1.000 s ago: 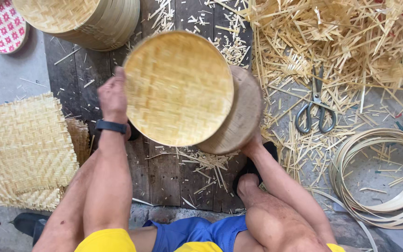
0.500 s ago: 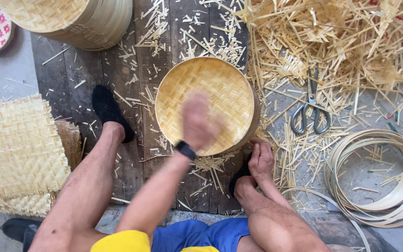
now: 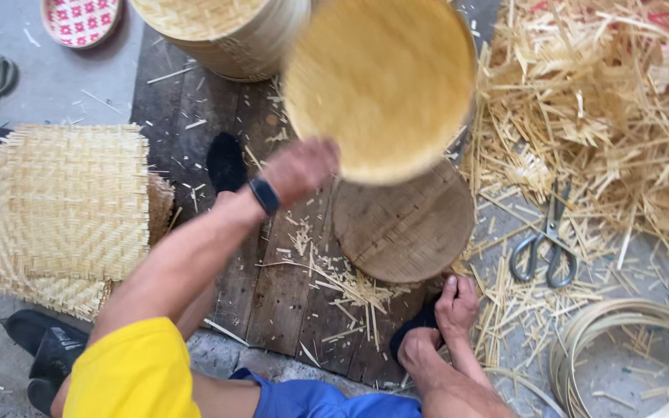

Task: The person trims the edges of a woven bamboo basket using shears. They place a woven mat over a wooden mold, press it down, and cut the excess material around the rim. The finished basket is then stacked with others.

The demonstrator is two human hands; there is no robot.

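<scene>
Your left hand (image 3: 300, 169) grips the lower edge of a round woven bamboo tray (image 3: 381, 85), its fingers clamped on the rim, and the tray hangs tilted in the air above the dark wooden boards (image 3: 272, 294) (it is blurred, so its weave is hard to read). A dark band sits on that wrist. Just below the tray stands a round wooden block (image 3: 406, 226), its top bare. Your right hand (image 3: 456, 304) rests low by your foot at the block's near edge; I cannot tell whether its fingers are apart or together. At the top, a stack of round bamboo baskets (image 3: 222, 31) stands on the boards, the uppermost showing only its woven face. A small red-and-white patterned dish (image 3: 80, 18) lies beside it. Square woven mats (image 3: 67, 205) are piled on the left. Scissors (image 3: 545, 246) lie among loose bamboo strips (image 3: 605, 116), near coiled bamboo hoops (image 3: 629, 356).
</scene>
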